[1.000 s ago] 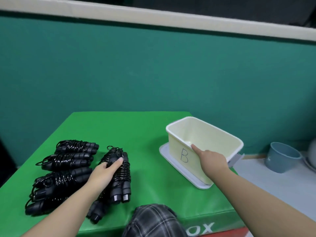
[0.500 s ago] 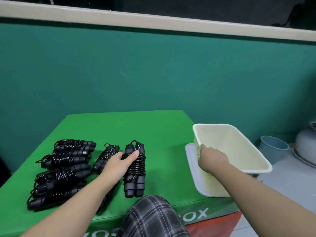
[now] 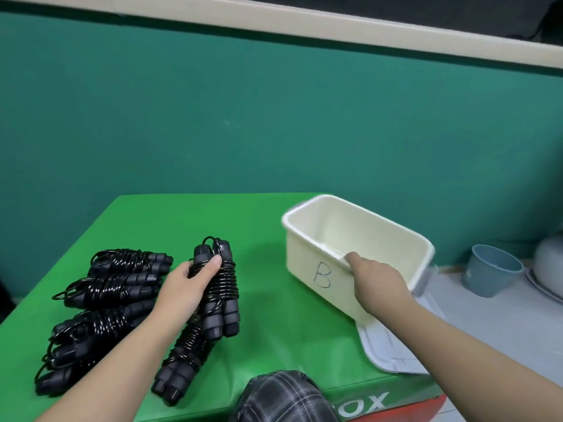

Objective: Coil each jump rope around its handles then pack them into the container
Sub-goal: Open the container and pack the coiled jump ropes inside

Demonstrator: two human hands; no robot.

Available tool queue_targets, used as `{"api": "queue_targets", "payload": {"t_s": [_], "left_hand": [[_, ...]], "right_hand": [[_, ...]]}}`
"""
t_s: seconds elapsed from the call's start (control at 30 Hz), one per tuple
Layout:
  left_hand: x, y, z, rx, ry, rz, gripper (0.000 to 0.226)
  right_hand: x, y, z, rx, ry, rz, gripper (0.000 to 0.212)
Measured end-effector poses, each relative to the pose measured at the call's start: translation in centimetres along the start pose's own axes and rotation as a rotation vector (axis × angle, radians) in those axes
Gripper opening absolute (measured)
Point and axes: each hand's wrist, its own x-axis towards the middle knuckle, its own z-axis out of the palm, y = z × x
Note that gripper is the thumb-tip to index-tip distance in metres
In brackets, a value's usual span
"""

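Several black jump ropes, each coiled around its handles, lie on the left of a green mat (image 3: 268, 315). My left hand (image 3: 185, 284) grips one coiled rope (image 3: 222, 287) and holds it upright just above the mat. Another coiled rope (image 3: 182, 360) lies under my forearm, and a stack of coiled ropes (image 3: 112, 284) sits further left. My right hand (image 3: 374, 278) grips the near rim of a cream container (image 3: 310, 239) marked "B". The container is tilted, empty inside, and lifted off its grey lid (image 3: 387, 345).
A blue-grey cup (image 3: 487, 269) stands on a pale surface to the right, beside a rounded grey object (image 3: 548, 257) at the frame edge. A teal wall rises behind the mat. A plaid cap (image 3: 283, 397) shows at the bottom edge.
My left hand has raised the coiled rope and moved it slightly right. My right hand has lifted and turned the container toward the mat's middle, so the "B" side faces me again.
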Motion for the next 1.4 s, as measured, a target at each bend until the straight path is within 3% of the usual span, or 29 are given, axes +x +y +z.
{"api": "queue_targets", "payload": {"t_s": [0.23,0.4,0.57,0.7,0.87,0.97,1.1,1.23,1.4], "left_hand": [[-1.4,0.1,-3.3,-0.069,0.067,0.051,0.035],[-2.6,-0.1,-4.5,-0.110,0.096,0.099,0.034],[-2.4,2.7,-2.8,-0.233,0.069,0.162,0.041],[-1.5,5.5,0.0,-0.265,0.008,0.239,0.053],[-1.0,7.0,4.6,-0.207,-0.020,0.263,0.042],[-1.0,7.0,6.7,-0.210,-0.043,0.273,0.036],[-0.1,6.7,7.3,-0.167,-0.131,0.280,0.035],[1.3,5.9,4.8,-0.172,-0.261,0.258,0.054],[3.3,1.5,0.1,0.087,0.058,0.153,0.044]], "right_hand": [[-0.8,-3.0,0.0,0.016,0.002,-0.270,0.051],[-1.1,-2.4,1.5,0.182,-0.107,-0.301,0.041],[-1.4,-2.4,1.6,0.235,-0.158,-0.285,0.041],[-1.1,-2.5,-0.1,0.214,-0.217,-0.328,0.027],[-0.2,-4.2,-2.9,0.755,-0.124,-0.301,0.053],[0.9,-5.7,-3.8,1.039,-0.175,-0.268,0.068],[1.9,-7.4,-3.7,1.246,-0.143,-0.241,0.076],[3.1,-8.2,-3.1,1.247,-0.073,-0.202,0.077],[4.7,-7.9,-2.4,1.268,-0.044,-0.139,0.072]]}}
